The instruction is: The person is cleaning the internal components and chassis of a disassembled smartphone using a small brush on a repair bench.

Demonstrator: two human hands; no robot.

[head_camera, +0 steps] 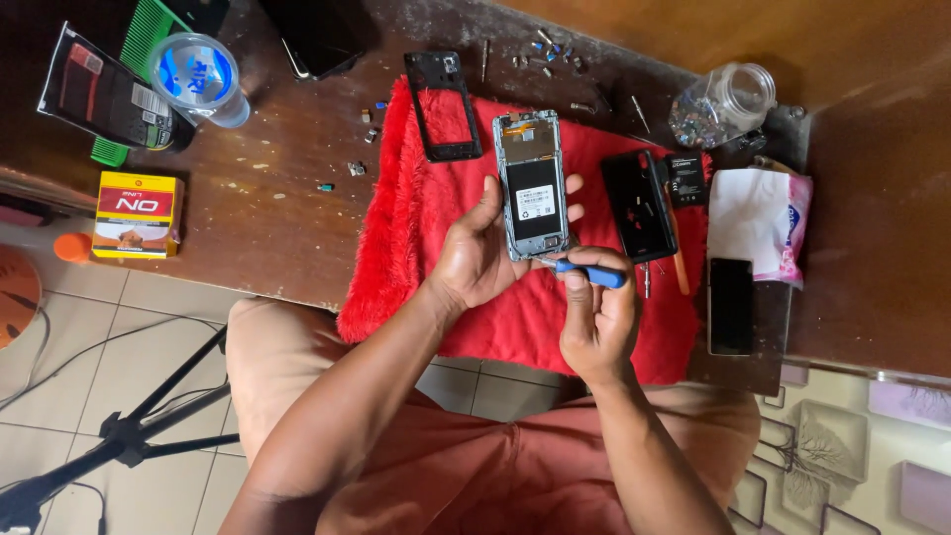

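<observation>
Dark wood, scuffed and cluttered, with a red fluffy cloth (515, 327) spread over it, is where we work. Our left hand (475, 253) wraps the opened phone (532, 186), fingers closed around its edges, holding it above the cloth. Our right hand (594, 312) pinches a blue-handled screwdriver (584, 270), tip at the phone's lower edge. We judge disassembly well along: the back is off and the battery exposed. Outward lie a black frame (443, 107), a black back cover (639, 203), loose screws (550, 50), a glass jar (723, 102). Nothing blocks us.
</observation>
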